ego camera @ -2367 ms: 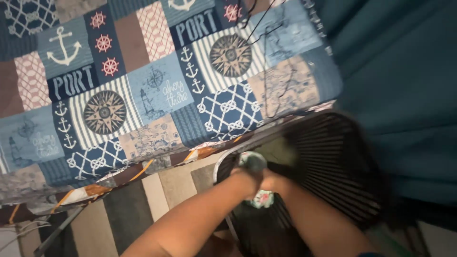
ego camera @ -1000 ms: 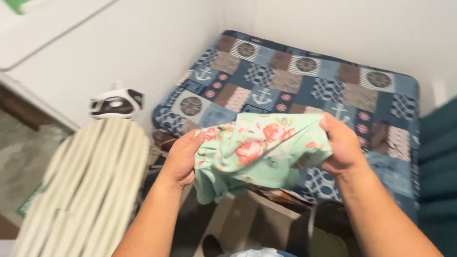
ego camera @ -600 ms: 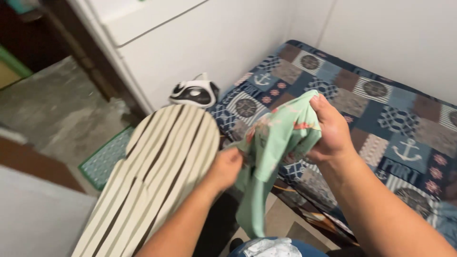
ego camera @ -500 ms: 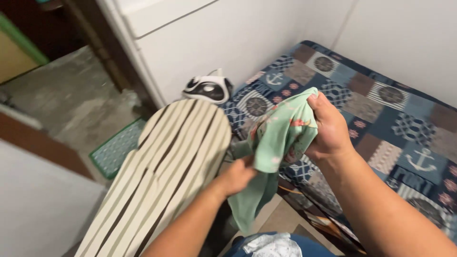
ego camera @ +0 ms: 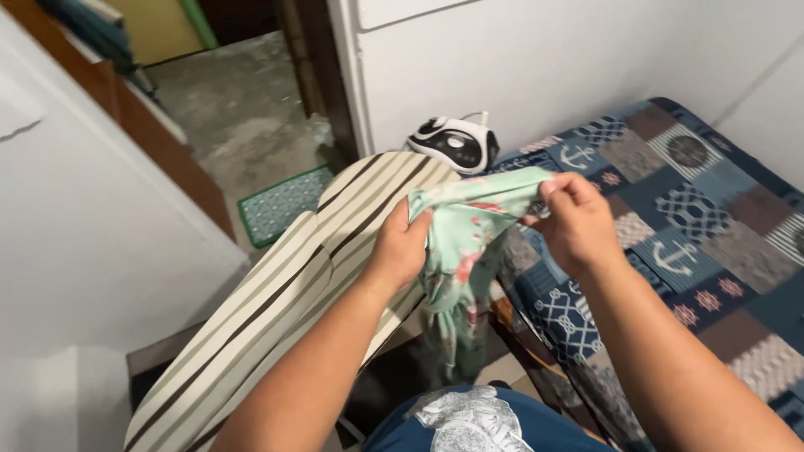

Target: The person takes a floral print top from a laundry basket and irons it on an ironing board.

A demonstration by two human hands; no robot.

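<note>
Since half a second ago your left hand (ego camera: 402, 249) came up and now pinches the mint floral garment (ego camera: 466, 230) at its left top corner; your right hand (ego camera: 576, 222) pinches the right corner. Both clamped, well apart, top edge stretched left-right. Garment hangs down lengthwise, between the striped ironing board (ego camera: 276, 293) and patchwork bedspread (ego camera: 670, 226), iron (ego camera: 454, 142) beyond.

Both hands grip the mint floral garment (ego camera: 465, 230), left hand (ego camera: 402, 251) and right hand (ego camera: 578, 222), beside the striped ironing board (ego camera: 276, 301).
</note>
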